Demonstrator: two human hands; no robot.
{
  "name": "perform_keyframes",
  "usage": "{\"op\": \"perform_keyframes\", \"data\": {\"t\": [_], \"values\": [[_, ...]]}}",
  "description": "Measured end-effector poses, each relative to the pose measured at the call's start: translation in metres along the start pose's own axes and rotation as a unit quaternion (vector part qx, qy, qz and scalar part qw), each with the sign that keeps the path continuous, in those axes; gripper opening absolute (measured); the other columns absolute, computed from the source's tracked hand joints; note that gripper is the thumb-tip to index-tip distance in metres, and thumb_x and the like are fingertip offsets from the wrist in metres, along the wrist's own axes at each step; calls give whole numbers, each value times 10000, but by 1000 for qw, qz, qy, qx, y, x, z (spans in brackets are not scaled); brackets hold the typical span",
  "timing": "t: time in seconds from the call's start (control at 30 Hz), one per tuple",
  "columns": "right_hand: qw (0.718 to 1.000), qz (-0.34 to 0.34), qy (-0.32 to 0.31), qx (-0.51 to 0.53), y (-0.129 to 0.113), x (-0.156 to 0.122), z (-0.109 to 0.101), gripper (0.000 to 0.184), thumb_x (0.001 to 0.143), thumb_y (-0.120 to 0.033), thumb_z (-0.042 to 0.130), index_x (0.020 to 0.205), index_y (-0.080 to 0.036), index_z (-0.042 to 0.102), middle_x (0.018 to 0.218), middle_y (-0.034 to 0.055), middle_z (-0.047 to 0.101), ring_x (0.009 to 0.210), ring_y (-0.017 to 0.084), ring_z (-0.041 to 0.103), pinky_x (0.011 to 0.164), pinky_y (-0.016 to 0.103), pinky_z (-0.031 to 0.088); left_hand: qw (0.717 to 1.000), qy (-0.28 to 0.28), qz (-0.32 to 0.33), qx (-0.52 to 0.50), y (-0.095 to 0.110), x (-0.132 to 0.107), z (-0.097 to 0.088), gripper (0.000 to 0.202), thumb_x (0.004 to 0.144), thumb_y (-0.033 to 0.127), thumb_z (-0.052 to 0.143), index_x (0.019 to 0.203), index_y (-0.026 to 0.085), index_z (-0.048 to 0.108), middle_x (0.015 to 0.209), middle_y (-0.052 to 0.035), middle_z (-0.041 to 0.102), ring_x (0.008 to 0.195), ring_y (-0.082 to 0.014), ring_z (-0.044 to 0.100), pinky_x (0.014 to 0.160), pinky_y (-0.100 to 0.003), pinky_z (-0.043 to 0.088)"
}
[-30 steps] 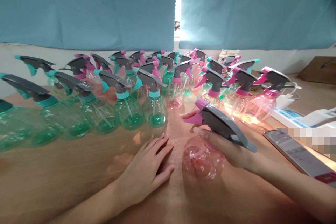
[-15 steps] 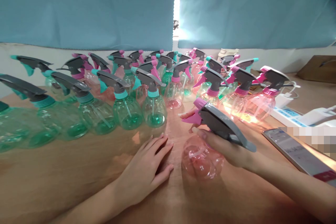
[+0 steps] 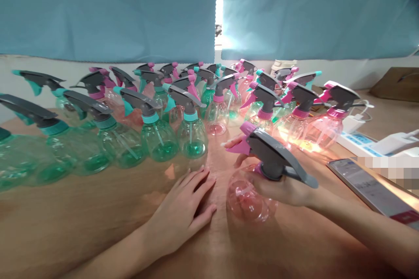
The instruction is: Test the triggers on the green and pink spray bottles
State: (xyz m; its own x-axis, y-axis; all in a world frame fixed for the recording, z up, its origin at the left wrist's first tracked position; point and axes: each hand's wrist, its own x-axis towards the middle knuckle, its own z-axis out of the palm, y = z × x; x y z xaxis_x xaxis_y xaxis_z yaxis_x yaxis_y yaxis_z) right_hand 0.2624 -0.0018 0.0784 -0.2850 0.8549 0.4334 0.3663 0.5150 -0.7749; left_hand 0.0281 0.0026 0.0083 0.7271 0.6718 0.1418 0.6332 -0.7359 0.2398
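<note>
A clear pink spray bottle (image 3: 250, 202) with a grey head and pink trigger stands on the table right of centre, its nozzle toward the far left. My right hand (image 3: 284, 189) is curled round its neck from the right. Some fingertips show behind the trigger, and the thumb lies low at the bottle's shoulder, partly hidden under the grey head. Left of the bottle, my left hand (image 3: 183, 209) rests palm down on the wooden table (image 3: 108, 226), fingers spread and holding nothing. Beyond it stands a green spray bottle (image 3: 192, 139) with a teal collar.
Several green spray bottles (image 3: 121, 144) line the left, with mixed pink and green ones behind. Pink spray bottles (image 3: 324, 128) stand at the back right. A phone (image 3: 369, 189), a white power strip (image 3: 360, 144) and a brown bag (image 3: 396, 89) lie on the right.
My right thumb has shifted from across the bottle's neck to lower at its shoulder, uncovering the pink collar. The bottle stays in nearly the same place, and my left hand is still.
</note>
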Motion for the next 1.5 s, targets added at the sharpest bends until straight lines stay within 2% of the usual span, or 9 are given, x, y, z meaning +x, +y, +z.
{"op": "perform_keyframes", "data": {"t": [0.13,0.3,0.4,0.53,0.67,0.8,0.97,1.27,1.5], "values": [[999,30,-18,2,-1,2,-1,610,660,-105,503,1247,-263,558,787,-11,610,553,103,580,552,232,521,1000,0,2,0,0,0,0,478,983,364,516,1407,145,488,1498,-130,443,1380,-302,396,1111,-497,371],[999,33,-36,11,0,2,-2,581,656,-147,500,1225,-245,562,747,-2,608,669,159,637,558,247,527,1000,7,4,-2,-1,-1,0,479,978,357,526,1409,153,485,1496,-124,448,1383,-300,393,1119,-491,359],[997,52,-56,14,4,0,-3,520,653,-140,490,1151,-242,597,651,-36,567,513,111,537,464,222,464,1000,8,3,-6,0,0,0,476,978,355,524,1413,169,479,1497,-116,448,1386,-298,391,1122,-496,354],[996,63,-57,-33,6,-4,-7,314,631,-115,490,874,-246,639,475,-94,341,414,78,342,382,199,315,1000,6,0,-9,1,0,-1,467,980,360,519,1410,179,483,1498,-116,448,1378,-299,403,1118,-493,360],[995,44,-48,-71,2,-3,-11,104,616,-135,506,626,-235,533,455,-85,285,435,83,285,397,223,267,1000,3,-1,-5,1,0,-1,465,980,361,518,1406,179,483,1497,-117,449,1378,-294,403,1118,-490,356],[996,45,-46,-63,-3,0,-12,209,605,-129,488,491,-225,341,453,-68,280,447,83,266,403,234,217,1000,-5,-1,0,1,0,-1,471,984,353,511,1407,149,483,1497,-130,445,1384,-300,392,1123,-496,349],[997,20,-43,-60,-4,1,-10,243,624,-133,479,491,-223,297,458,-59,300,432,84,273,407,243,243,1000,-9,-6,-1,1,1,-1,473,980,353,517,1412,164,478,1502,-118,442,1384,-295,392,1129,-488,342],[996,58,-36,-52,-1,-1,-8,141,632,-124,495,614,-247,562,445,-72,302,408,95,309,404,238,327,1000,-2,-2,-5,0,0,-1,468,980,359,520,1409,176,477,1502,-116,441,1388,-291,388,1124,-488,348],[996,52,-16,-77,-1,-4,-6,205,674,-124,503,755,-271,619,458,-77,287,376,90,308,378,240,312,1000,9,2,-9,0,0,-1,462,982,367,512,1407,187,479,1496,-115,451,1379,-296,402,1116,-492,359]]}}
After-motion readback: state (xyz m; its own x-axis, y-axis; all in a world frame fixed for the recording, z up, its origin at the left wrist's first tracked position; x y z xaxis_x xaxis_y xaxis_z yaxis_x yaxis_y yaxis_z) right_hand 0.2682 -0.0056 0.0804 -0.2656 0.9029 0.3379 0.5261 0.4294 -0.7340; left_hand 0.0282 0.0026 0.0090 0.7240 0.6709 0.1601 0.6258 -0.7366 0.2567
